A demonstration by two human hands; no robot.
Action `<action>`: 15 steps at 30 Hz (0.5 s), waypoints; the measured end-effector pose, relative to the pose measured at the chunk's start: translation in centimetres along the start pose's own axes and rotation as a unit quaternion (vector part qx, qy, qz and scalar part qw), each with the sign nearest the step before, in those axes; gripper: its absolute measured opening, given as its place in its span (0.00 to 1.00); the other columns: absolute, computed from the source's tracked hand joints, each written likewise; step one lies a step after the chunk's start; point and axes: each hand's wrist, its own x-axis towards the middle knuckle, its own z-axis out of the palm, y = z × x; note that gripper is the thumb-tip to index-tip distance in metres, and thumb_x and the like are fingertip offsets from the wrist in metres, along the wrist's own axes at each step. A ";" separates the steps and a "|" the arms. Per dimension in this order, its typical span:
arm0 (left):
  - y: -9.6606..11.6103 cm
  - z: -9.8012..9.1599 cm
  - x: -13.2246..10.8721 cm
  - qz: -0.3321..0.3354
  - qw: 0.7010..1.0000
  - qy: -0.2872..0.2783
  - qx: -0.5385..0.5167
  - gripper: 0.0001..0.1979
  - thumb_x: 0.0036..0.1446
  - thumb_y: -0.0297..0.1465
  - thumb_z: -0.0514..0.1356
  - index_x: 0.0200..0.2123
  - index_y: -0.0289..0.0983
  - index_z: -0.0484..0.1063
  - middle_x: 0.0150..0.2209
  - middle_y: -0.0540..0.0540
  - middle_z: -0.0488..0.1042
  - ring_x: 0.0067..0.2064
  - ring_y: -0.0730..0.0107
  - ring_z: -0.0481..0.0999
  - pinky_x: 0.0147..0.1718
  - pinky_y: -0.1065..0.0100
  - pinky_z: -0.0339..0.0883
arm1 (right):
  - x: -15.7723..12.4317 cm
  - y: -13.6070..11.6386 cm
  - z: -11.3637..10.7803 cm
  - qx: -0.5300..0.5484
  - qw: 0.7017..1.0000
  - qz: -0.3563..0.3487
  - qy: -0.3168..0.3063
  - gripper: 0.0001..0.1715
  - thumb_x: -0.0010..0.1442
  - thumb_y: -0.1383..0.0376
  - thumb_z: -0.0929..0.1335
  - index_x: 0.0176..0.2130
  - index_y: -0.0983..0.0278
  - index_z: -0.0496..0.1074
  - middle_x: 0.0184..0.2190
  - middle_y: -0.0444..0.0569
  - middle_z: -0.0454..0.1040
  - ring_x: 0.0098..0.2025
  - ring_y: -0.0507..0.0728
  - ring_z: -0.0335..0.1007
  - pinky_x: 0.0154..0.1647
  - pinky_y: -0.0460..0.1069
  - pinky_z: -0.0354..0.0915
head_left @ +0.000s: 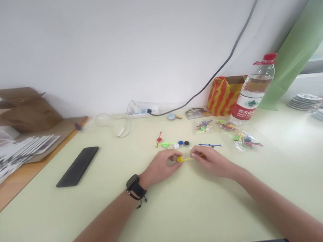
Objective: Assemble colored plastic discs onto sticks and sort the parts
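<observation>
Where the right hand [212, 161] overlaps, the yellow pointer [187, 159] is hidden.

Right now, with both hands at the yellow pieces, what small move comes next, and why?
I'd probably steady the yellow disc with the left hand and gently check the yellow arrow's fit with the right hand. The left thumb and finger flank the disc, the right fingers are at the arrow, and whether the two pieces are joined is too small to tell.
</observation>
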 end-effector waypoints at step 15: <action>-2.1 -2.7 1.0 -0.030 0.958 0.208 0.196 0.19 0.62 0.37 0.64 0.56 0.41 0.72 0.52 0.43 0.77 0.54 0.52 0.71 0.56 0.52 0.64 | 0.0 0.2 -0.1 -0.020 1.000 0.002 0.009 0.10 0.71 0.63 0.59 0.37 0.59 0.65 0.32 0.44 0.70 0.33 0.56 0.63 0.34 0.50 0.58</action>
